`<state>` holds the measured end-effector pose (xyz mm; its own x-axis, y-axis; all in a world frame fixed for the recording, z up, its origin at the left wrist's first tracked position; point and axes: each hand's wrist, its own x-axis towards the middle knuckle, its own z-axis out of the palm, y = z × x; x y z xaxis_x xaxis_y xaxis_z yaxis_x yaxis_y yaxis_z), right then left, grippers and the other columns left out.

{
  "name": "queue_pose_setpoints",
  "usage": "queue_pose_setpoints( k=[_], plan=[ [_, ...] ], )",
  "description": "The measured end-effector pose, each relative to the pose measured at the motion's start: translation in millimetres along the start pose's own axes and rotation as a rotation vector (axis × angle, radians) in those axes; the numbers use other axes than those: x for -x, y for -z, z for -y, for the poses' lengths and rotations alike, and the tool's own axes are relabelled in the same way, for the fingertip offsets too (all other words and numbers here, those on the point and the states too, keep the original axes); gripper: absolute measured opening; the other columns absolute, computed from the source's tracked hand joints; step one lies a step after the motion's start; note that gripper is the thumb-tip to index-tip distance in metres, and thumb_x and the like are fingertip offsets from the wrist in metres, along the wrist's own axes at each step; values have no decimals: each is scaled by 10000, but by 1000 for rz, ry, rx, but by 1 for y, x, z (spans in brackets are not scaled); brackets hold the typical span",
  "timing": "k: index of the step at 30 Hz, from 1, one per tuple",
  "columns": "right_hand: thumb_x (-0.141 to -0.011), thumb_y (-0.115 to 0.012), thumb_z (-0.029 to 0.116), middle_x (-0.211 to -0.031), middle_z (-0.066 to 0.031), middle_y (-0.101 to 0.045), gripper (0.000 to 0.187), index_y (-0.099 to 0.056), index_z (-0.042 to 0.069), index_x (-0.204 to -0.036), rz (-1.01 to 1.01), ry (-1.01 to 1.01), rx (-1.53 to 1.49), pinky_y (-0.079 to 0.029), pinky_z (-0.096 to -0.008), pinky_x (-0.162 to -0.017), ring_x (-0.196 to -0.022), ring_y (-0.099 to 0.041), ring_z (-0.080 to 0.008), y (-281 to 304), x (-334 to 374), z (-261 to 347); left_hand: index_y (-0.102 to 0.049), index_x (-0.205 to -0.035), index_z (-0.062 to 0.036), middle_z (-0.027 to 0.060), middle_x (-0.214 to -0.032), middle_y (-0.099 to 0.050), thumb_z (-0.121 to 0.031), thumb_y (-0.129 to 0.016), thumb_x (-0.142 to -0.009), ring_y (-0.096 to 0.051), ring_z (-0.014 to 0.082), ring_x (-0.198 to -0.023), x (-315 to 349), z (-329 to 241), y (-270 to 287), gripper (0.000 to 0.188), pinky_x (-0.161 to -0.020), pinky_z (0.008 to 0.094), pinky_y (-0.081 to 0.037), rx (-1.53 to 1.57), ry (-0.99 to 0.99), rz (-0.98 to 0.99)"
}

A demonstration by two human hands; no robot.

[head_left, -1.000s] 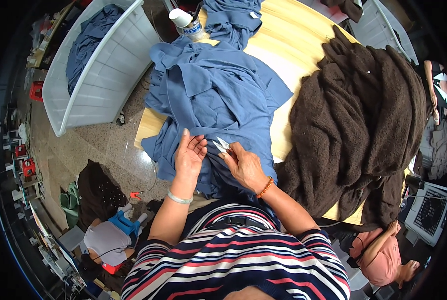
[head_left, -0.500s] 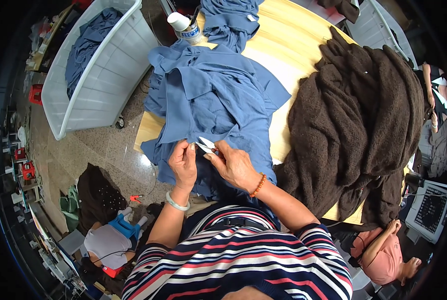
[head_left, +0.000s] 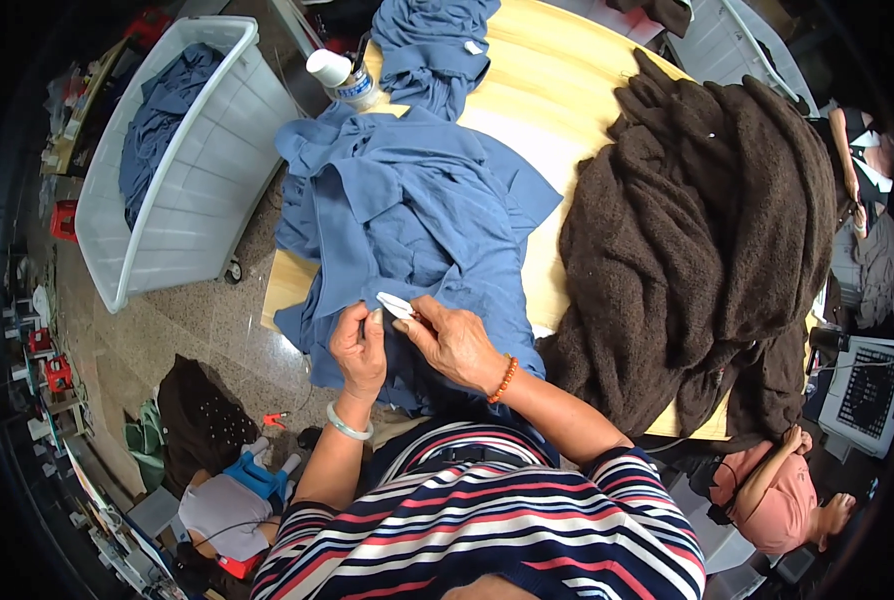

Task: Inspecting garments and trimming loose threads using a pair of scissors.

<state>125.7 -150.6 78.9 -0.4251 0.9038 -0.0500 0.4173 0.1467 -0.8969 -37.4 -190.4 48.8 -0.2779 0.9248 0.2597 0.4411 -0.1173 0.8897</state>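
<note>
A blue collared shirt (head_left: pixel 412 215) lies spread over the near left part of the table, its lower part hanging toward my body. My left hand (head_left: pixel 358 352) is closed, pinching the shirt's edge between thumb and fingertips. In my right hand (head_left: pixel 454 343) is a small pair of thread snips (head_left: pixel 394 305), their pale blades pointing up and left beside the left fingertips. The blades lie close together; my fingers hide the rest of the snips. Whether a thread lies between them is too small to tell.
A big heap of dark brown knitwear (head_left: pixel 702 240) covers the table's right side. More blue garments (head_left: pixel 432 55) lie at the back, beside a tub (head_left: pixel 357 88) topped with a white cup. Left stands a wheeled grey bin (head_left: pixel 182 190) of blue cloth. Co-workers (head_left: pixel 777 495) sit nearby.
The snips' blades were spread apart and have come together. Both hands are slightly lower, still at the shirt's edge. The whole view has shifted a little.
</note>
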Motion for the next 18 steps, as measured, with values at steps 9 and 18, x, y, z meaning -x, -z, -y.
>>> queue_pose_setpoints(
  k=[9, 18],
  plan=[
    [-860, -727, 238, -628, -46, -493, 290, -553, 9, -900, -361, -199, -47, -399, -290, -526, -563, -445, -113, 55, 8, -43, -603, -1018, 47, 251, -1345, -534, -27, -551, -920, -549, 264, -1206, -152, -54, -49, 133, -989, 322, -428, 311, -317, 42],
    [-789, -805, 222, -1161, -173, -634, 618, -498, -33, -1262, -584, -415, -404, -471, -311, -929, -1087, -595, -203, 80, 26, -96, -484, -1341, -61, 279, -1525, -226, -249, -729, -813, -186, 472, -1415, -120, -22, -81, 612, -1147, 526, -178, -416, -360, 116]
  ],
)
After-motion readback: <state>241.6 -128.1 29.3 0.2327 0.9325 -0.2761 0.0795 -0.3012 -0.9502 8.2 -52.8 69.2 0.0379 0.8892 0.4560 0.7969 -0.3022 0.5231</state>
